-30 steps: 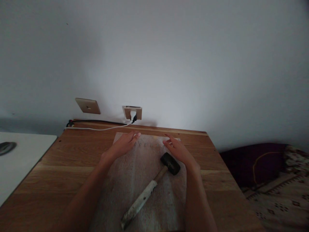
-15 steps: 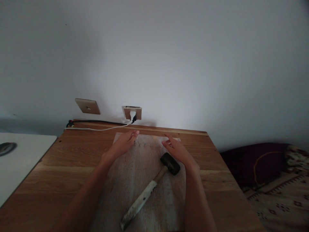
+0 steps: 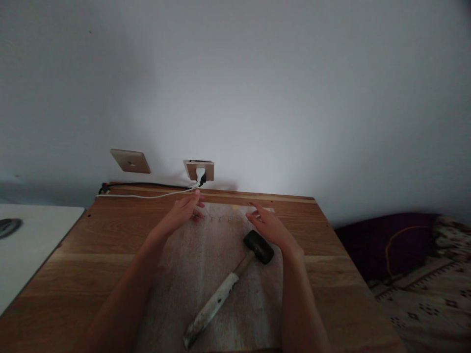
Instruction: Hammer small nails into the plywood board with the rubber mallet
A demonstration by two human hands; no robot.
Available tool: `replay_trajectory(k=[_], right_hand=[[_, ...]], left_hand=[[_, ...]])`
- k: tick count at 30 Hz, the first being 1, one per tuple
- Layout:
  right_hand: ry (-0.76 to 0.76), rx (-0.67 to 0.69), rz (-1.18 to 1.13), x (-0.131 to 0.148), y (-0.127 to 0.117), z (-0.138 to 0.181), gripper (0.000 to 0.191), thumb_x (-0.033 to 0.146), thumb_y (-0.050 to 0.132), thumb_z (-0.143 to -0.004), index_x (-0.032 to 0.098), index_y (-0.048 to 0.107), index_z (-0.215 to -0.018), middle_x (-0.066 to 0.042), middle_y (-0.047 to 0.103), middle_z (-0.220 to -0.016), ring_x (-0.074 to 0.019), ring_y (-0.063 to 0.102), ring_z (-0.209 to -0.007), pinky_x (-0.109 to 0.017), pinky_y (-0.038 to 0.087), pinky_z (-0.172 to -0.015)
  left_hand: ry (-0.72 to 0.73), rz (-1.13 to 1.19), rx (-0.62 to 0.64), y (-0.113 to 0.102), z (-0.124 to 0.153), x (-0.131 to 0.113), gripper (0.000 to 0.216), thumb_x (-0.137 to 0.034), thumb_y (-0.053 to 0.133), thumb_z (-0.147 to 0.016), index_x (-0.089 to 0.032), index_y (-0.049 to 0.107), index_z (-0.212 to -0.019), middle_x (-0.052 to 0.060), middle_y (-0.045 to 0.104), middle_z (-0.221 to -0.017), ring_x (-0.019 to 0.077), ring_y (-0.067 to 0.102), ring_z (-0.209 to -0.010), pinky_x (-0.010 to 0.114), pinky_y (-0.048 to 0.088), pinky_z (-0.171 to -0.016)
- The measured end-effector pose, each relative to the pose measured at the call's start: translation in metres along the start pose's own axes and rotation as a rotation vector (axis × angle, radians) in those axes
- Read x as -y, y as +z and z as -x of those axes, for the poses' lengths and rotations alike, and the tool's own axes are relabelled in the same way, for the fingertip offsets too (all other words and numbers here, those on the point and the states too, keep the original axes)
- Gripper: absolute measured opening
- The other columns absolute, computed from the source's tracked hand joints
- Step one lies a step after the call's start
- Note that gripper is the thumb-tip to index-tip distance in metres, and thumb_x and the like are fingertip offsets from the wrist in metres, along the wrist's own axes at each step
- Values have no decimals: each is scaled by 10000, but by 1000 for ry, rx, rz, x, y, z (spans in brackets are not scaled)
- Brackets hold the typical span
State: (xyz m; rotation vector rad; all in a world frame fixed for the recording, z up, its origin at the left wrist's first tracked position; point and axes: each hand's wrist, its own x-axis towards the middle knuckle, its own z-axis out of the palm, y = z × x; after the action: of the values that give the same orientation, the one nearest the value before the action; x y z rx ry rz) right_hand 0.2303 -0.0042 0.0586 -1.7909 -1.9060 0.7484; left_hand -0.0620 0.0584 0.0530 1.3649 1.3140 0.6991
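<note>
A pale board (image 3: 221,274) lies on the wooden table (image 3: 110,245). A row of several small nails (image 3: 221,219) stands near the board's far edge. My left hand (image 3: 182,213) hovers over the board's far left corner, fingers apart and slightly curled, holding nothing. My right hand (image 3: 267,225) rests at the far right of the board with fingers stretched out, next to the black head of a rubber mallet (image 3: 228,287). The mallet lies diagonally on the board, its paint-stained handle pointing toward me.
A wall socket (image 3: 199,170) with a white plug and a white cable (image 3: 147,196) sits behind the table, a blank plate (image 3: 130,161) to its left. A white surface (image 3: 29,240) adjoins the left side. A dark cushion (image 3: 382,240) and patterned fabric (image 3: 434,294) lie to the right.
My left hand has lifted from lying flat on the board, its fingers now raised and curled. My right hand has barely shifted. The mallet has stayed put.
</note>
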Motion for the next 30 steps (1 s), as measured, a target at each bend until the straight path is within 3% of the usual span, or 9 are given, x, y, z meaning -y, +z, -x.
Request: replay_trajectory(k=[9,17,23,30], right_hand=[[3,-5,-2,2,1,1,496,366,526,-1010,197,553,-1475,-121,784,-1052,-276,731,-1017,-425,524,-958],[-6,-10,10,3,-1,2,472,357,527,-1012,200,566,-1455,-115,784,-1034,-273,724,-1016,-418,510,-966],[-4,-6,1,0,0,1,470,358,531,-1019,186,560,-1455,-122,787,-1029,-274,730,-1002,-411,522,-933],[-29,2,-8,-2,1,0,466,348,525,-1023,183,550,-1458,-116,788,-1011,-272,737,-996,-407,521,-928]], left_hand=[[80,-113,-37,-2,-2,8,710,-764,374,-941,-150,687,-1114,141,759,-1059,224,747,-740,323,601,-646],[27,-63,-53,-3,-4,8,698,-755,397,-942,-127,661,-1094,150,758,-998,223,756,-698,326,623,-648],[-31,-29,-108,-3,-8,11,619,-678,418,-988,-148,630,-1228,138,751,-1042,208,755,-663,306,620,-608],[0,-58,-131,-4,-6,8,606,-671,418,-989,-140,650,-1164,146,741,-1101,183,730,-615,295,611,-570]])
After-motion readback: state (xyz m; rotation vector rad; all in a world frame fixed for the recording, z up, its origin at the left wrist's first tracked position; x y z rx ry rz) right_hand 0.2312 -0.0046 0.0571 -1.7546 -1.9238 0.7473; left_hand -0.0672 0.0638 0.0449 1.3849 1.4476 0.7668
